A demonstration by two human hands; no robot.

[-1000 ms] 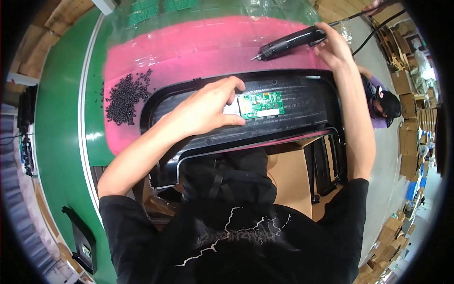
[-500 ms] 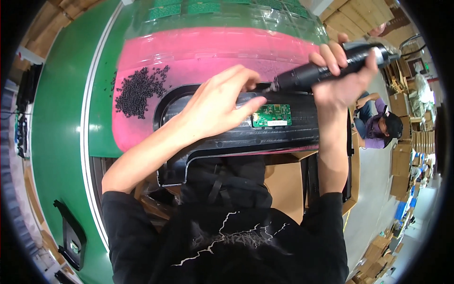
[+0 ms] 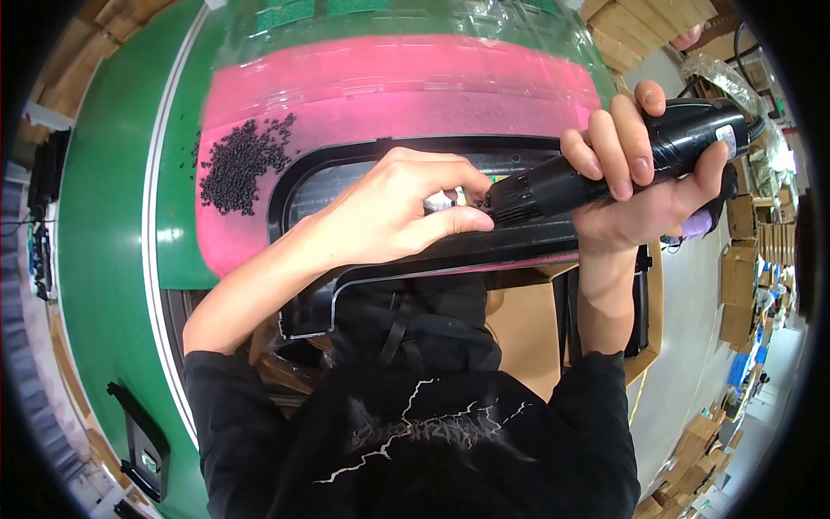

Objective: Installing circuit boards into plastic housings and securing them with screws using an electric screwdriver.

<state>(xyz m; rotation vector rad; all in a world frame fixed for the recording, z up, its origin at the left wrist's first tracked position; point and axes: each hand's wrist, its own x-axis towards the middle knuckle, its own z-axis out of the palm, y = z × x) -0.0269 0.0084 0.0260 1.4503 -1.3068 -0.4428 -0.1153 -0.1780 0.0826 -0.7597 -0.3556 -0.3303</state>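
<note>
My right hand (image 3: 635, 177) is wrapped round a black electric screwdriver (image 3: 540, 190), held slanting with its nose toward the left. Close to that nose, the thumb and index finger of my left hand (image 3: 393, 208) pinch a few small black screws (image 3: 484, 201). Under both hands lies a long black plastic housing (image 3: 380, 275) with a raised rim and a curved left end. The green circuit board inside it is mostly covered by my fingers and the screwdriver, which also hide the bit's tip.
A heap of black screws (image 3: 242, 169) lies on the pink mat (image 3: 346, 108) at the left. Clear plastic trays (image 3: 415, 65) stretch across the back. Another black part (image 3: 143, 445) sits on the green table (image 3: 108, 259). An open cardboard box (image 3: 523, 324) stands below the housing's front edge.
The screwdriver has moved down and left to my left fingertips. My left thumb and index finger have drawn closer together, and the circuit board is now mostly covered.
</note>
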